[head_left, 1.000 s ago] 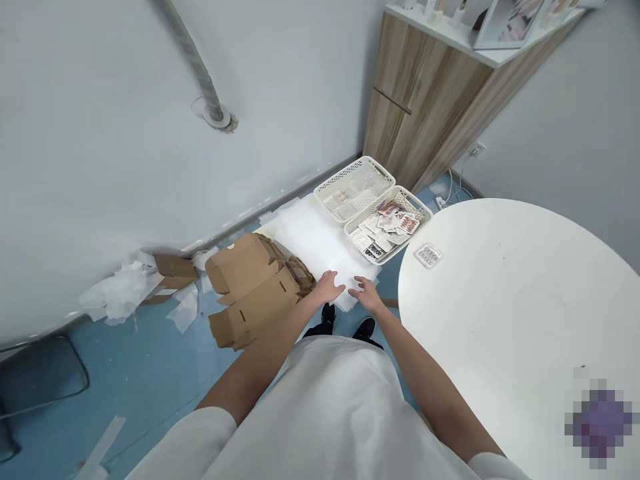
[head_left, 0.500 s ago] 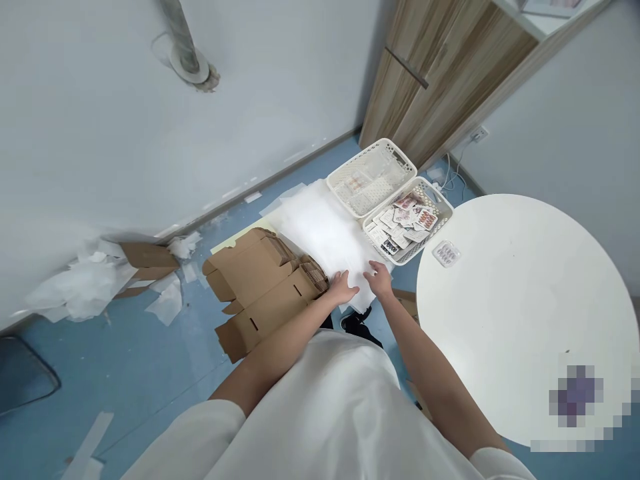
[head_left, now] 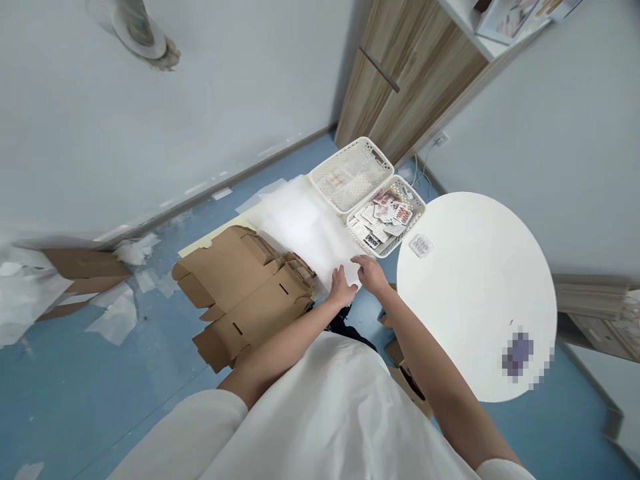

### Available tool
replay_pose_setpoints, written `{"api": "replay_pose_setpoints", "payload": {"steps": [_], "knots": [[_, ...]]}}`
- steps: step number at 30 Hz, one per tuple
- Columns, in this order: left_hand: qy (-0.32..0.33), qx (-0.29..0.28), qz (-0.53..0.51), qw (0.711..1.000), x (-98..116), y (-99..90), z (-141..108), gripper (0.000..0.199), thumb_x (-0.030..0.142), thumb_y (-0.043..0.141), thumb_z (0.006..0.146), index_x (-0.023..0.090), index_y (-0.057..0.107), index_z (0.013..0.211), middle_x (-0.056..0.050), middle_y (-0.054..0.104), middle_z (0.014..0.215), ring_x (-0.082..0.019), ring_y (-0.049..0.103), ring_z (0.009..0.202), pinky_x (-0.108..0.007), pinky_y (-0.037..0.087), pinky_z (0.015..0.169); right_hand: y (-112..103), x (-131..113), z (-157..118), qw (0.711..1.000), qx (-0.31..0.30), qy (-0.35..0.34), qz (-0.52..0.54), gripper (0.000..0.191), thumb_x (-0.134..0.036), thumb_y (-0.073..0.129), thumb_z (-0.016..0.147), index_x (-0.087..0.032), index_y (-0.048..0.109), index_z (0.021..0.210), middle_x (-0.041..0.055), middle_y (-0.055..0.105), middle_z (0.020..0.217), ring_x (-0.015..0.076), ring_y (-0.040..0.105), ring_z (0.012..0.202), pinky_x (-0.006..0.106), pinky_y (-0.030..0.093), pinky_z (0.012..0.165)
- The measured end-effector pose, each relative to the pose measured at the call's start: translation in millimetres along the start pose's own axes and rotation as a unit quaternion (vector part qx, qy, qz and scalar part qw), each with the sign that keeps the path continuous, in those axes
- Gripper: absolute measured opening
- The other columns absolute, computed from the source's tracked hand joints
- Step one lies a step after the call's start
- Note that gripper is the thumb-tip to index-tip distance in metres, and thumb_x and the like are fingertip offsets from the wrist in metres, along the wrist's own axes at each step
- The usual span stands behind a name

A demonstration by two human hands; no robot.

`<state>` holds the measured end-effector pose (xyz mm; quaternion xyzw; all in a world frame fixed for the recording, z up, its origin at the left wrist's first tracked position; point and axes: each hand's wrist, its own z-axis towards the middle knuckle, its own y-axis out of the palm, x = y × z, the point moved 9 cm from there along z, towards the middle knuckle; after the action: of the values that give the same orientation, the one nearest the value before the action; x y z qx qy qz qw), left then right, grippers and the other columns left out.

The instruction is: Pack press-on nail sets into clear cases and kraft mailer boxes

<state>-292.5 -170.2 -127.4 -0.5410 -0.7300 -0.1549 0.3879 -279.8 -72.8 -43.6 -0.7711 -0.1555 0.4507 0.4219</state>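
Note:
A stack of thin white sheets (head_left: 300, 223) lies in front of me, its near edge by my hands. My left hand (head_left: 343, 288) rests at the near corner of the stack, thumb and fingers apart. Just to the right, my right hand (head_left: 369, 273) is at the sheets' right edge, fingers reaching left and the thumb apart from them. I see nothing held in either hand. Left of the sheets lies a pile of flattened brown cardboard boxes (head_left: 240, 280), partly beside my left forearm.
Beyond the sheets stand two white plastic baskets: one with clear packs (head_left: 320, 175), one full of printed cards (head_left: 351, 230). A round white table (head_left: 475, 280) on the right bears a small clear pack (head_left: 421, 246). Scrap paper (head_left: 117, 313) and an open carton (head_left: 85, 263) lie on the floor.
The view has swung to the right, so the surroundings sit further left. Both hands stay at the near edge of the white sheets, with a slight shift of the fingers.

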Motion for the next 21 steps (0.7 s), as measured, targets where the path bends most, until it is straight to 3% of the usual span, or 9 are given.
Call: {"api": "replay_pose_setpoints", "payload": {"steps": [7, 13, 17, 21], "knots": [[0.001, 0.087, 0.019, 0.996, 15, 0.7, -2, 0.079, 0.031, 0.055, 0.069, 0.018, 0.013, 0.133, -0.013, 0.004, 0.145, -0.027, 0.001, 0.133, -0.038, 0.011, 0.107, -36, 15, -34, 0.998, 0.061, -0.002, -0.012, 0.055, -0.005, 0.034, 0.072, -0.024, 0.045, 0.122, 0.0062, 0.049, 0.119, 0.0215, 0.049, 0.107, 0.037, 0.042, 0.089], [-0.039, 0.149, 0.028, 0.988, 15, 1.8, -1, 0.089, 0.052, 0.049, 0.072, 0.016, -0.004, 0.135, -0.014, -0.005, 0.145, -0.027, -0.003, 0.133, -0.039, 0.015, 0.106, -61, 46, -85, 0.991, 0.121, 0.035, 0.053, 0.051, -0.013, 0.038, 0.075, -0.025, 0.043, 0.124, 0.0065, 0.053, 0.111, 0.0195, 0.056, 0.088, 0.037, 0.045, 0.081], [-0.013, 0.11, 0.022, 0.994, 27, 37.2, -11, 0.093, 0.058, 0.051, 0.069, 0.016, 0.001, 0.136, -0.015, 0.008, 0.145, -0.027, 0.011, 0.132, -0.039, 0.024, 0.104, -81, 82, -141, 0.964, 0.203, 0.078, 0.153, 0.045, -0.016, 0.041, 0.074, -0.024, 0.048, 0.117, 0.0064, 0.056, 0.107, 0.0158, 0.058, 0.075, 0.035, 0.047, 0.073], [0.101, 0.039, 0.017, 0.994, 61, 100.8, -32, 0.067, 0.044, 0.06, 0.069, 0.02, 0.034, 0.127, -0.009, 0.043, 0.13, -0.027, 0.038, 0.12, -0.036, 0.035, 0.098, -84, 136, -213, 0.908, 0.28, 0.147, 0.276, 0.037, -0.025, 0.047, 0.072, -0.021, 0.052, 0.108, 0.0049, 0.062, 0.089, 0.0166, 0.058, 0.071, 0.034, 0.047, 0.068]]}}
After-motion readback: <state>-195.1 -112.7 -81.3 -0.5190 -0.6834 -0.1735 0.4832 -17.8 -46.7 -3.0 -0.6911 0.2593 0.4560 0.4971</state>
